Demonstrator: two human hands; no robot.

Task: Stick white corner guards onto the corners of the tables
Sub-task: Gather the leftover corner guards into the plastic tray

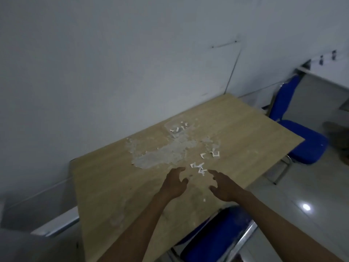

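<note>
Both hands empty, fingers loosely spread: left hand (174,183), right hand (224,188). Small white L-shaped corner guards (199,168) lie on light wooden desk (117,186), just beyond fingertips, between them; right marginally nearer.

Left hand (174,183) and right hand (223,187) hover over the table (117,186), fingers loosely spread, holding nothing. White corner guards (199,168) lie between the fingertips. Beyond: scraps (162,154), clear tray (178,126). Blue chairs (302,140) stand alongside.
</note>
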